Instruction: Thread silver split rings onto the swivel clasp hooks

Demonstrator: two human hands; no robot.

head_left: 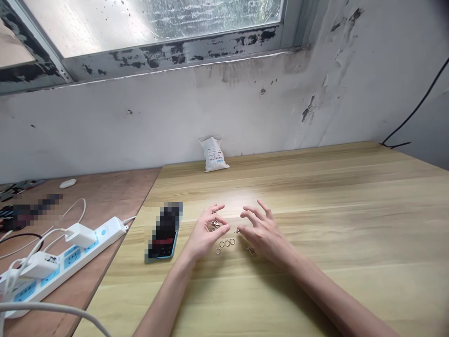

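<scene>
Silvery metal hardware on a pale wood-grain tabletop, gathered between two bare hands. Left hand loosely curled, fingers arched just over a small heap of metal lobster clasps; no clear pinch, and no telling whether the fingertips touch the heap. Right hand open, fingers spread and bent, tips angled down toward the wood, nothing visibly held. Just beyond those fingertips, toward the left hand, one tiny metal piece, too small to identify. Below the right hand's inner edge, a lone clasp. Between the hands, nearer the wrists, four split rings lying flat in a loose, gently curving row.

Probably light, stiff and hard, all these parts; likely slippery on the smooth surface and easily nudged aside. Rings probably best taken by the rim, between thumb and fingertip. Clasps likely safest held by the body, with the heap apt to snag.

Left of the left hand, a smartphone in a teal case, its screen blurred out. Farther left, on a plywood table, a white power strip with plugged-in chargers. Beyond the hands, against the wall, a small white sealed bag with a printed label.
</scene>
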